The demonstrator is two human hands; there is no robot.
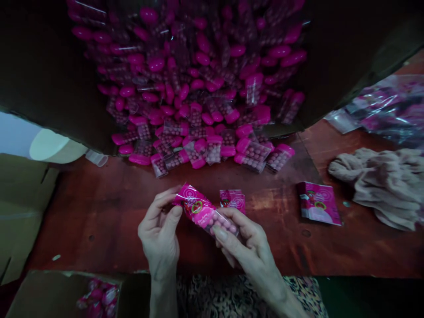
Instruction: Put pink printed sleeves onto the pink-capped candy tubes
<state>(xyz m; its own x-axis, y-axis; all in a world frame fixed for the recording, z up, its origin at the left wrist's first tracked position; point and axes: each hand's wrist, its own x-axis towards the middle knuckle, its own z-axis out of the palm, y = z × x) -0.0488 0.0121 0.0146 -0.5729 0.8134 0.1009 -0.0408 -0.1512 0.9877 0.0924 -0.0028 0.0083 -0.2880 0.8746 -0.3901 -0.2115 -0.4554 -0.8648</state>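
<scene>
A small clear candy box (222,222) full of round pink candies is held tilted above the table. A printed pink sleeve (195,205) covers its upper left part. My right hand (247,240) grips the bare clear end between thumb and fingers. My left hand (162,229) pinches the sleeve's far left end, its fingertips partly hidden behind it. Just behind the box, a few flat pink sleeves (233,199) lie on the table. Farther right stands a stack of similar sleeves (319,203).
A big open carton (334,66) spills many pink-capped candy boxes (213,148) onto the red-brown table (115,212). At right lie a crumpled cloth (384,176) and a clear plastic bag (391,106). Below left, a carton (43,296) contains pink packs (99,296).
</scene>
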